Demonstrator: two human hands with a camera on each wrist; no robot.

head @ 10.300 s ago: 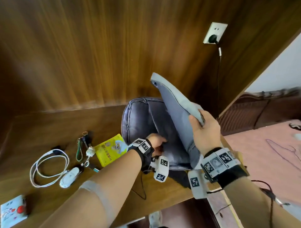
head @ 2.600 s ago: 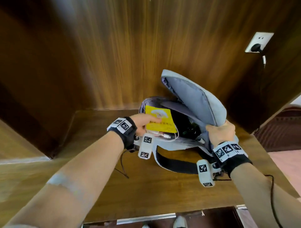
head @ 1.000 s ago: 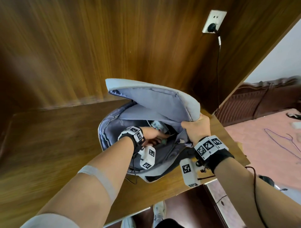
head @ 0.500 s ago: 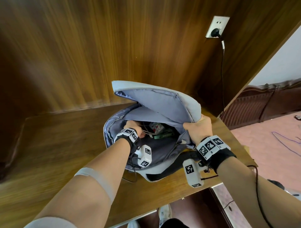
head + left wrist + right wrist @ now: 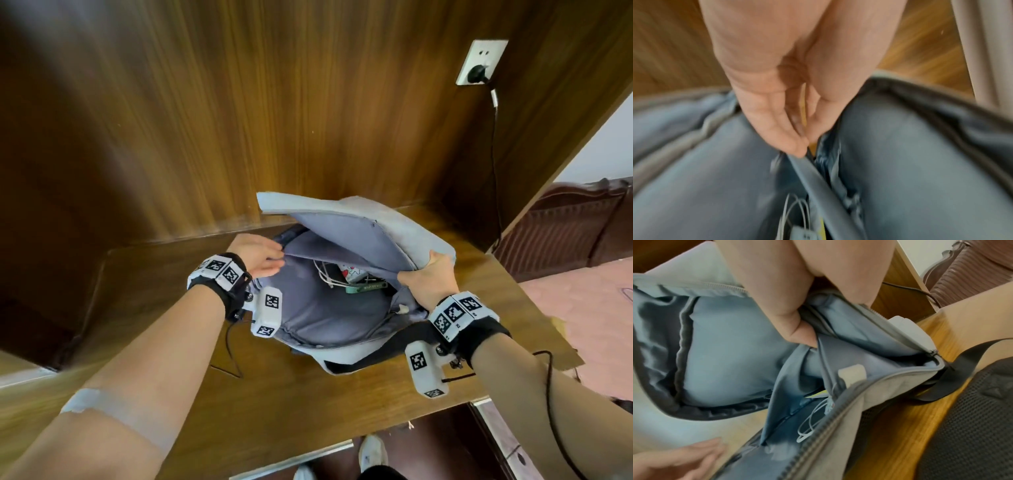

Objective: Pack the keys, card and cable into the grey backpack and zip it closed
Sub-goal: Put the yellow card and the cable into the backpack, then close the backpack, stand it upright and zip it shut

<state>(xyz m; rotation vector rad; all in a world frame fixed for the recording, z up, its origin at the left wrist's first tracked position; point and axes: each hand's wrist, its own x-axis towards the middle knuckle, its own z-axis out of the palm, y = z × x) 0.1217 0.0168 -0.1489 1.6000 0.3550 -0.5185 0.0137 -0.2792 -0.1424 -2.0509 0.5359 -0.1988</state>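
The grey backpack [image 5: 394, 228] lies unzipped on the wooden desk [image 5: 308, 394]. My right hand [image 5: 426, 274] grips the raised front flap at its right edge, thumb inside [image 5: 799, 332]. My left hand [image 5: 274, 260] is at the bag's upper left rim, fingers straight, fingertips [image 5: 797, 149] touching an inner divider's edge. Down in the bag lie the white cable [image 5: 323, 274], the keys' green strap [image 5: 366, 288] and a white item with a red print [image 5: 349, 272]. A corner of the yellow card [image 5: 818, 395] shows beside the cable [image 5: 812, 423].
A wood-panelled wall stands right behind the desk. A wall socket [image 5: 479, 65] at the upper right has a black cord hanging down. The bag's black strap [image 5: 376, 356] trails toward the desk's front edge. Pink floor [image 5: 582, 308] lies off to the right.
My left hand has come up out of the bag's inside to its upper left rim. My right hand keeps its hold on the flap.
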